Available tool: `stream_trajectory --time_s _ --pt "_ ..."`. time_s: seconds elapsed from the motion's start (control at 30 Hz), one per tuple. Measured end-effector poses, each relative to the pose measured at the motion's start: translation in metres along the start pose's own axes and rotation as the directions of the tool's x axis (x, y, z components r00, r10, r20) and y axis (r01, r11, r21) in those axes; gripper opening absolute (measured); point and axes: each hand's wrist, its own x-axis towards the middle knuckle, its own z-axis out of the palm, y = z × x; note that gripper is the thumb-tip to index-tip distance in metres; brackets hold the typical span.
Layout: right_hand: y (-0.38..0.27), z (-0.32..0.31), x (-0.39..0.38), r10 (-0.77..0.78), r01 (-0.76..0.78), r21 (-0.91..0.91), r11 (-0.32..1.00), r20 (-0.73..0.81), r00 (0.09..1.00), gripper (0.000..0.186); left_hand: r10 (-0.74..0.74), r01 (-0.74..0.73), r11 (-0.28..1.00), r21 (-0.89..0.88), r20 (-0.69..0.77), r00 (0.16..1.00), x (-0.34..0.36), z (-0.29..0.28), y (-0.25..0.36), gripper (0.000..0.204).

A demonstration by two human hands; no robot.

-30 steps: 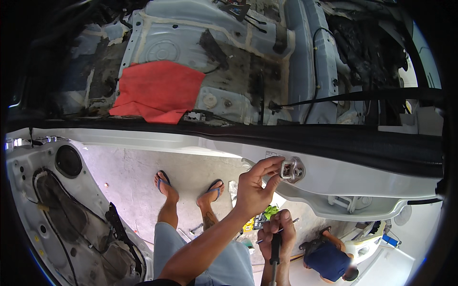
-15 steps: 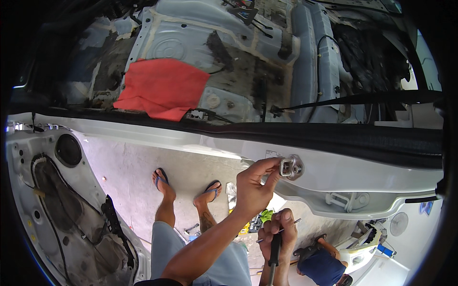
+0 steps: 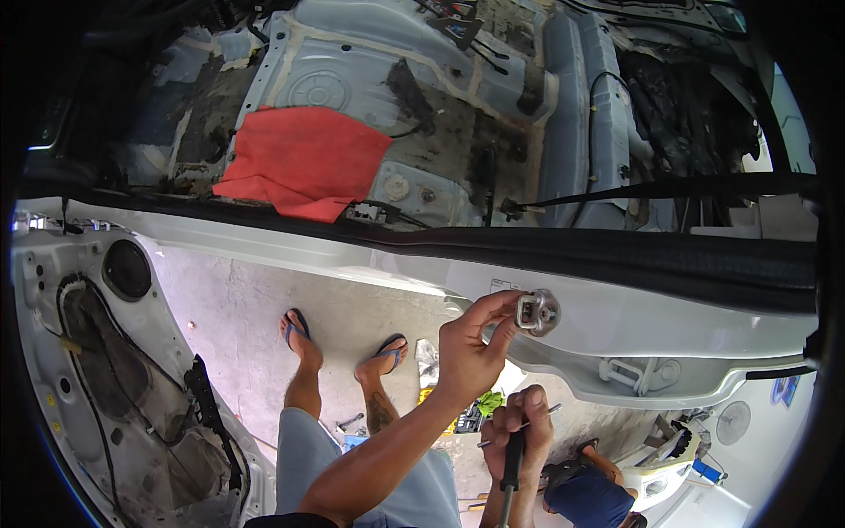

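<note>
Nearest, lower centre: right hand (image 3: pixel 521 424), fingers wrapped shut around a dark-handled tool (image 3: pixel 511 466) and a thin metal rod (image 3: pixel 521 423); the handle runs roughly upright from the bottom edge into the fist, the rod juts out sideways to the right, tilted slightly upward. Just above and left of it: left hand (image 3: pixel 471 348), forearm rising from the lower edge, thumb and forefinger pinched together on a small round metal striker fitting (image 3: pixel 537 312); the fitting sits at the fingertips' right, against the white door sill (image 3: pixel 669 326), its face turned toward the viewer, long axis not clear. Beneath: the person's two feet in dark sandals (image 3: pixel 387 352) on the concrete floor (image 3: pixel 229 308). Near left: a removed white door panel (image 3: pixel 97 370) with round speaker hole. Near right: another person in a blue top (image 3: pixel 585 493), crouched. Far: stripped car floor pan (image 3: pixel 458 114) carrying a red cloth (image 3: pixel 304 158), left of centre. Against half a second earlier: both hands and the fitting hold the same grip and arrangement; the view has only drifted slightly.
</note>
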Motion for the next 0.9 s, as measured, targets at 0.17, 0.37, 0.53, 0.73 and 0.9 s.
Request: stream_trajectory --time_s 0.17,0.37,0.53,0.73,0.9 --pt "0.002 0.001 0.003 0.005 -0.005 -0.019 1.000 0.019 1.000 0.018 -0.020 0.008 0.973 -0.231 -0.049 0.999 0.002 0.004 -0.006 0.030" --pt "0.002 0.013 0.010 0.042 -0.038 -0.040 0.998 0.099 0.994 0.027 -0.063 0.065 0.984 -0.167 0.021 0.998 0.006 -0.003 -0.002 0.032" --pt "0.004 0.030 0.016 0.077 -0.080 0.065 0.995 0.059 0.995 0.038 -0.137 0.149 0.981 -0.121 0.102 0.985 0.007 -0.007 0.003 0.041" --pt "0.008 0.053 0.026 0.072 -0.078 0.143 0.987 0.050 0.996 0.040 -0.081 0.111 0.976 -0.187 0.161 0.984 0.008 -0.014 -0.003 0.047" --pt "0.003 0.061 0.036 0.099 -0.099 0.106 0.989 0.006 0.995 0.038 -0.017 0.052 0.988 -0.147 0.230 0.973 0.020 -0.025 -0.014 0.043"
